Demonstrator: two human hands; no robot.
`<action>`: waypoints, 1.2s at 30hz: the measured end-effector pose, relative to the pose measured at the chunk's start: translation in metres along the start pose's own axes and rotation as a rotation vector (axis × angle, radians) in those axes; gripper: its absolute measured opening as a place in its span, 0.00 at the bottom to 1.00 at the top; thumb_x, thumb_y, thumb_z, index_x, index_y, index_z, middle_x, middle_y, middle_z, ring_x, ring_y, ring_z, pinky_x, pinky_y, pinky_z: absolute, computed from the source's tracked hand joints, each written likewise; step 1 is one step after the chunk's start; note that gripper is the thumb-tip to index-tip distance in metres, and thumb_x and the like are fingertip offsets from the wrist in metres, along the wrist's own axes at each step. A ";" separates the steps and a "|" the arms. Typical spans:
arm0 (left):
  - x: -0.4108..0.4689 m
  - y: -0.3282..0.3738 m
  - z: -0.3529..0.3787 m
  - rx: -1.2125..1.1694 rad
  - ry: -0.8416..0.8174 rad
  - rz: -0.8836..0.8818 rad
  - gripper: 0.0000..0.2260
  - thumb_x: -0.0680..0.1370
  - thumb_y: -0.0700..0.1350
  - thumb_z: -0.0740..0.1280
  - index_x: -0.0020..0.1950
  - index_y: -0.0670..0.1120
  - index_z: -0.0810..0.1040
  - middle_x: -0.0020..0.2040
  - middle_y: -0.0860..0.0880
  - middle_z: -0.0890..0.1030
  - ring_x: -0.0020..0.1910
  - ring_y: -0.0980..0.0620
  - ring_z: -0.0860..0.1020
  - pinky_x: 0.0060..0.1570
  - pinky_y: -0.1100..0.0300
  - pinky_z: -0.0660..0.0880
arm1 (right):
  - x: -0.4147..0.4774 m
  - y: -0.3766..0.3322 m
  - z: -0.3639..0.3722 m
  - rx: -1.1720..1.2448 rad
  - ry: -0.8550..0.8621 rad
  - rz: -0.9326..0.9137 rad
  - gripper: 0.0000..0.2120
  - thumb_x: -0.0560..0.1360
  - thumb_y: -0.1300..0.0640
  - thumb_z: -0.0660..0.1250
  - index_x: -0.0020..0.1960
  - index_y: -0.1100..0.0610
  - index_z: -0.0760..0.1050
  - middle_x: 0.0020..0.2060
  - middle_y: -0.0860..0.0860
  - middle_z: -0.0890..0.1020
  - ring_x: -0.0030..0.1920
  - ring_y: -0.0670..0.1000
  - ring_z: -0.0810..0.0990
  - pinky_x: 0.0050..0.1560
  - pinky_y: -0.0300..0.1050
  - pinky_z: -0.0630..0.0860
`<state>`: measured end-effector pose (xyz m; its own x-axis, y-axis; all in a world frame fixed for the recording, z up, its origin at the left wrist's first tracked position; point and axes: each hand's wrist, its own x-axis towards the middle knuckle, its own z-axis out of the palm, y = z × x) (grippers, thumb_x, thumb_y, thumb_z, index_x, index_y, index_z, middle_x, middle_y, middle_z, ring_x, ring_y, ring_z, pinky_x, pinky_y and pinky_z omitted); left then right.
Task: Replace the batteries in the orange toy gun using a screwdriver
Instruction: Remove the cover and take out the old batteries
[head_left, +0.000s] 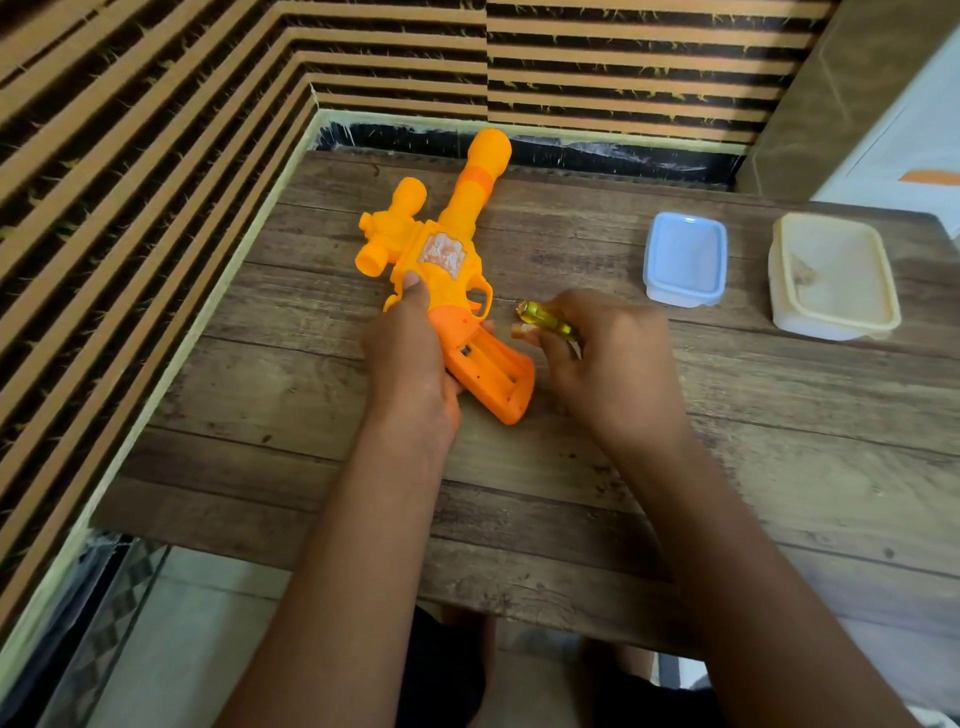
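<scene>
The left hand holds the orange toy gun still, so the right hand, gripping the screwdriver, should turn slowly.

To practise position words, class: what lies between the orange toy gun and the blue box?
In the head view, the right hand gripping a yellow screwdriver lies between the toy gun and the blue box; otherwise bare table.

The long orange plastic toy gun looks smooth and matt. The brown wooden plank table is grainy and dull. Near its far right corner, a pale blue plastic box and a cream plastic box look frosted. The yellow-green translucent screwdriver handle gleams.
</scene>
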<state>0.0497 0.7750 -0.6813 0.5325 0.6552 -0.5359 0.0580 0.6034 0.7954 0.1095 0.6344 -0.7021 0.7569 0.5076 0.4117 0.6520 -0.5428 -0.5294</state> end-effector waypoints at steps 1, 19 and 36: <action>-0.001 0.000 0.001 0.027 0.015 0.038 0.15 0.87 0.55 0.63 0.60 0.45 0.81 0.49 0.39 0.88 0.40 0.40 0.86 0.53 0.39 0.84 | 0.001 0.003 0.003 -0.018 -0.021 0.008 0.04 0.74 0.59 0.74 0.45 0.58 0.79 0.40 0.56 0.83 0.41 0.63 0.81 0.38 0.55 0.77; -0.014 -0.004 0.004 0.498 0.131 0.597 0.25 0.87 0.50 0.63 0.31 0.48 0.63 0.26 0.54 0.65 0.22 0.58 0.65 0.25 0.68 0.63 | 0.004 0.003 0.007 0.070 0.027 -0.019 0.08 0.72 0.67 0.65 0.50 0.64 0.79 0.45 0.58 0.77 0.45 0.52 0.73 0.45 0.42 0.66; -0.009 0.006 0.000 0.357 0.166 0.568 0.22 0.87 0.52 0.63 0.33 0.50 0.67 0.28 0.54 0.67 0.25 0.57 0.67 0.41 0.45 0.84 | 0.095 -0.001 0.029 -0.236 -0.279 -0.172 0.10 0.74 0.67 0.73 0.53 0.58 0.86 0.52 0.59 0.82 0.51 0.64 0.81 0.57 0.64 0.78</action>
<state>0.0449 0.7732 -0.6718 0.4278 0.9036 -0.0222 0.0983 -0.0221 0.9949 0.1791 0.7028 -0.6840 0.6153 0.7493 0.2449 0.7854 -0.5559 -0.2724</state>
